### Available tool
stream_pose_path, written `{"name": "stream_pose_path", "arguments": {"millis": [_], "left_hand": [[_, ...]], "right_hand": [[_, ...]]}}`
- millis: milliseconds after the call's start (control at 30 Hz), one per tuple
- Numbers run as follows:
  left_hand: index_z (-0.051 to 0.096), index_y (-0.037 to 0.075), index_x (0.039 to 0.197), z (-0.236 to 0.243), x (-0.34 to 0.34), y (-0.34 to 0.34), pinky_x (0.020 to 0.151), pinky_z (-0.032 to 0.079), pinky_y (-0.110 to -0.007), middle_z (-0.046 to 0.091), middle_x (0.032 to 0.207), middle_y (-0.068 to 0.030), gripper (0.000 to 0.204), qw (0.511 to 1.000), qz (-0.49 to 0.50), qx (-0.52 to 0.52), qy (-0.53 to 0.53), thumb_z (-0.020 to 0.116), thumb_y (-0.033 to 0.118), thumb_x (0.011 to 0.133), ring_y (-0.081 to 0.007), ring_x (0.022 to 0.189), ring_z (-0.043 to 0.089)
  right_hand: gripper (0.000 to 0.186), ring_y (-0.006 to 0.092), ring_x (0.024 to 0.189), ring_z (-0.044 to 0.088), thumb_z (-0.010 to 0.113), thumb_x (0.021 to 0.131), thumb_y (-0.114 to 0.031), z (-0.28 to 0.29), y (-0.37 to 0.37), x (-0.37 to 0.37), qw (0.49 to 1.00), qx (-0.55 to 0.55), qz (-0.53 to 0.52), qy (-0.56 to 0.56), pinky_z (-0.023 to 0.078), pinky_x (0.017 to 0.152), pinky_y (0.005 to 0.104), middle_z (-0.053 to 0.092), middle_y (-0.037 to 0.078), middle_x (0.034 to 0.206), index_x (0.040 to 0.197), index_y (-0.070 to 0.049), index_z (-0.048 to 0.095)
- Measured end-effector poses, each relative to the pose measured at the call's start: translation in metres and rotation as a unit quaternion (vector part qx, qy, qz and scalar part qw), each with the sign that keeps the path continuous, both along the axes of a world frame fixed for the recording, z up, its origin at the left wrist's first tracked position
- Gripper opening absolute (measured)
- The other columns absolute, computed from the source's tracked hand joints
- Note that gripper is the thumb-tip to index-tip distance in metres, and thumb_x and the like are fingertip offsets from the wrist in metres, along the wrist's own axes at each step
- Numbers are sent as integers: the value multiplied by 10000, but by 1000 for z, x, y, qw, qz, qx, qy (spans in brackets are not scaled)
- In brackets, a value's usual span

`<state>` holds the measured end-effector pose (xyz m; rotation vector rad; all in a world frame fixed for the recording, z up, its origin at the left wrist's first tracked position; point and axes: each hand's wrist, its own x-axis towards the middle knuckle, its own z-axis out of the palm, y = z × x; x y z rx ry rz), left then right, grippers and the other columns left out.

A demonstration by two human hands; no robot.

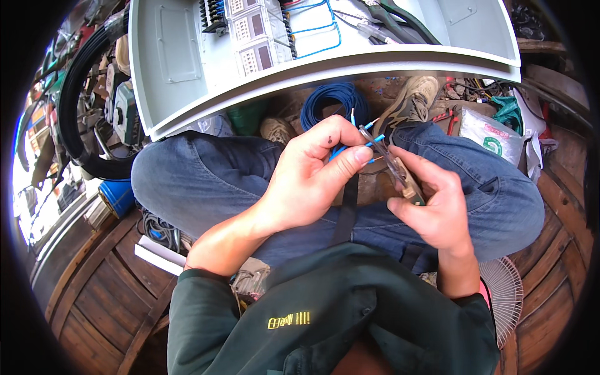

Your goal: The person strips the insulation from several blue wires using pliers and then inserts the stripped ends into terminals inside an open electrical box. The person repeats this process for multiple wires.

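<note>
My left hand (309, 178) is closed on several short blue wires (377, 139) with bared ends, its thumb and index finger pinching them. My right hand (437, 209) grips a hand tool (403, 181), whose metal jaws are among the wire ends beside my left thumb; whether they touch a wire I cannot tell exactly. Behind my hands a coil of blue wire (328, 100) lies between my shoes, partly hidden by my left hand.
A pale metal enclosure (169, 50) across the top holds modules (250, 37), blue wiring and pliers (394, 25). A black hose coil (72, 119) and clutter lie left. A plastic bag (487, 134) lies right; a fan guard (503, 300) stands by my right elbow on the wooden floor.
</note>
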<state>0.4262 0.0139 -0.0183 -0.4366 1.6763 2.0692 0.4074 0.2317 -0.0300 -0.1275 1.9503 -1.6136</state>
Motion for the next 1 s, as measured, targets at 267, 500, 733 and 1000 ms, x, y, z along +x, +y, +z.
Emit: {"name": "stream_pose_path", "arguments": {"millis": [267, 500, 733, 1000], "left_hand": [[581, 32, 940, 1, 8, -10, 702, 435, -212, 578, 847, 20, 111, 998, -26, -19, -47, 629, 121, 985, -39, 791, 498], [535, 17, 1171, -25, 17, -5, 583, 407, -221, 613, 981, -87, 177, 962, 29, 241, -127, 530, 121, 1028, -67, 678, 466], [482, 15, 1275, -29, 19, 6, 696, 460, -266, 617, 1081, -129, 262, 975, 37, 213, -54, 508, 93, 1026, -119, 760, 542], [344, 54, 1321, -28, 20, 14, 687, 467, -260, 615, 1071, -136, 349, 984, 1, 169, -48, 512, 61, 1015, -117, 756, 550]], "right_hand": [[505, 72, 878, 542, 659, 834, -51, -1, 19, 6, 963, -134, -193, -135, 463, 788, 244, 595, 29, 973, 1314, 49, 541], [413, 198, 913, 625, 601, 936, -75, -7, 19, 27, 912, -226, -239, -244, 517, 826, 348, 610, 89, 995, 1310, 51, 479], [402, 106, 857, 634, 689, 879, 26, -12, -8, 17, 947, -178, -202, -177, 510, 757, 249, 676, 85, 1023, 1237, 13, 505], [400, 195, 906, 670, 664, 927, -58, -29, -16, 11, 897, -309, -217, -230, 532, 822, 315, 680, 151, 1099, 1267, 32, 473]]}}
